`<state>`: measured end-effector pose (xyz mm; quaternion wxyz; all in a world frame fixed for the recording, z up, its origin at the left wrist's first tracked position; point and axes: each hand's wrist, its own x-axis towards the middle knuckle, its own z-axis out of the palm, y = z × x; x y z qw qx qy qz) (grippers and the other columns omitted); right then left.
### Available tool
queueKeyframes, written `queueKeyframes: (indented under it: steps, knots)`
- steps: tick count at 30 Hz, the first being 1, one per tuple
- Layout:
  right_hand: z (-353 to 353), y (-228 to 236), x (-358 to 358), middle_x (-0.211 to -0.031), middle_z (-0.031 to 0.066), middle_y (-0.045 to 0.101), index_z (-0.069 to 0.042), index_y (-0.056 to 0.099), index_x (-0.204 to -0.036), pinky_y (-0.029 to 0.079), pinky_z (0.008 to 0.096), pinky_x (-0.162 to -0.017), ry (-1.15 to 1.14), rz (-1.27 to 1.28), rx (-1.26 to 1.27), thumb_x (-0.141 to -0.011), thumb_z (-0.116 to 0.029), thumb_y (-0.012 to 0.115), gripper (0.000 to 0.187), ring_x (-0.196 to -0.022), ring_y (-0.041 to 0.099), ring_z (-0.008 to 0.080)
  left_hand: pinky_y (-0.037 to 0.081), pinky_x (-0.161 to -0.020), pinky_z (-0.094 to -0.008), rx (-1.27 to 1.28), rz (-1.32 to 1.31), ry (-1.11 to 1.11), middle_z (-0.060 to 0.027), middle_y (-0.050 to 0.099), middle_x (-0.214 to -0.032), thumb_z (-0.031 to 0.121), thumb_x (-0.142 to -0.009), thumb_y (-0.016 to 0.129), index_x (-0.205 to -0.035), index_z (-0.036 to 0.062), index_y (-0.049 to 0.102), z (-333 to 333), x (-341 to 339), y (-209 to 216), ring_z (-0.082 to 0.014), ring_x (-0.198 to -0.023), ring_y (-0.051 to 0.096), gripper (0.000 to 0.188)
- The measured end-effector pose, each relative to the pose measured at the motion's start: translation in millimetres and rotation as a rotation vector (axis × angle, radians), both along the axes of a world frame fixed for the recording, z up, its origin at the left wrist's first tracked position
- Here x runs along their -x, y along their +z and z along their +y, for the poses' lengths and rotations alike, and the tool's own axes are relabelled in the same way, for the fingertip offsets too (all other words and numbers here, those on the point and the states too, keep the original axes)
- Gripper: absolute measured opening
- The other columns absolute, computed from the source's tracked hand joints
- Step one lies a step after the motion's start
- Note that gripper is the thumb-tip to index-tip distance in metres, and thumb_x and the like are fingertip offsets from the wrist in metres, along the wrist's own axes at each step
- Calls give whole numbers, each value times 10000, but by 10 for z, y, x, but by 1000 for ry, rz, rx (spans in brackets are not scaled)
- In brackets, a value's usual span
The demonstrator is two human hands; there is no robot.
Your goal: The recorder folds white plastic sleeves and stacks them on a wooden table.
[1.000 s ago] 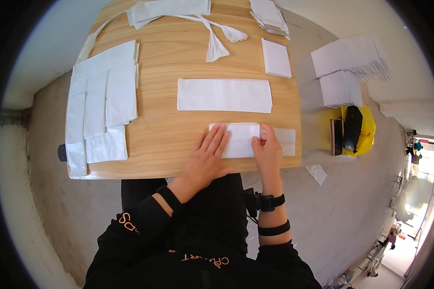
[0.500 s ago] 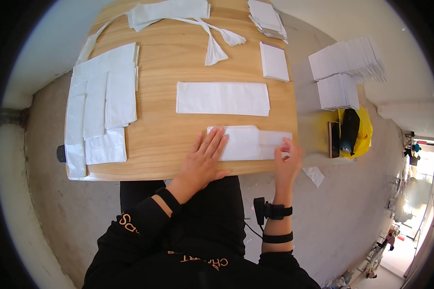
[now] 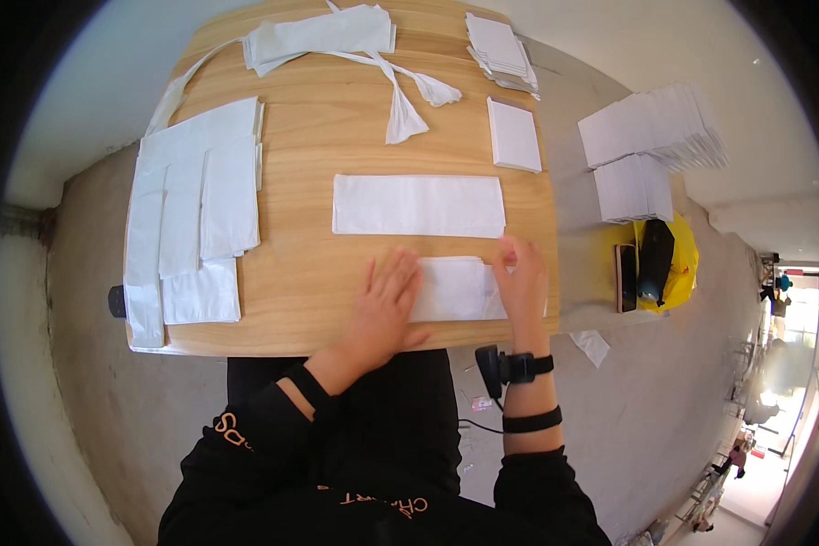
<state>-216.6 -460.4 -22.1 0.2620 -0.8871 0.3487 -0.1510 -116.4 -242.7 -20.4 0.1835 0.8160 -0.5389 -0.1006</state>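
A flat white packet in a clear plastic sleeve (image 3: 455,289) lies near the table's front edge. My left hand (image 3: 387,305) lies with its fingers stretched out over the packet's left end. At the right end, my right hand (image 3: 521,278) is above the sleeve's clear part with thumb and fingers drawn together. Whatever is between those fingertips, if anything, is too small to make out. Just beyond the packet lies a stack of long white plastic bags (image 3: 419,206).
Layered white bags (image 3: 227,191) cover the table's left side. More white bags (image 3: 323,35) with knotted strips lie at the far edge. White stacks (image 3: 516,136) sit far right. Beyond the table's right edge are tall white stacks (image 3: 637,187), a yellow bag (image 3: 682,268) and a phone (image 3: 625,278).
My right hand has moved left and inward from the sleeve's right end. My left hand stays at the packet's left end. The whole view has shifted slightly.
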Motion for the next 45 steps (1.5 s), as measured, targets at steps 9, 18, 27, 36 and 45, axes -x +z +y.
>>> queueKeyframes:
  steps: [9,18,27,36,45]
  knots:
    - [-431,-77,-378,-979,90,558,-88,649,-970,492,383,-712,177,-9,205,-780,-11,616,208,-888,594,292,252,-1130,-515,167,-46,214,-138,473,-1353,183,-779,703,-1210,43,542,-33,-1034,-123,-353,-1348,358,480]
    - [-491,-42,-384,-938,85,579,-77,652,-916,494,374,-686,116,-74,83,-760,-14,636,169,-790,610,273,349,-1066,-442,317,-51,224,-138,533,-1206,154,-754,736,-1124,43,572,-38,-1082,-155,-330,-1164,494,420]
    - [-482,1,-410,-919,69,590,-90,661,-892,490,355,-672,186,-3,219,-799,-44,637,106,-781,607,257,333,-1074,-491,396,93,247,-114,601,-1118,129,-805,688,-936,61,665,-45,-1161,-227,-321,-1088,550,149]
    - [-473,-38,-432,-895,75,588,-72,629,-867,495,340,-670,62,-112,49,-844,-67,622,25,-764,619,243,283,-1089,-561,370,128,321,-85,617,-1151,148,-883,630,-939,84,681,-50,-1167,-202,-309,-1116,570,99]
    - [-234,124,-281,-883,70,635,-20,629,-947,496,274,-668,2,-421,-245,-902,-72,613,71,-764,615,155,253,-1120,-518,463,-36,296,-79,611,-1180,44,-866,634,-982,97,686,222,-1024,193,-284,-1225,524,138]
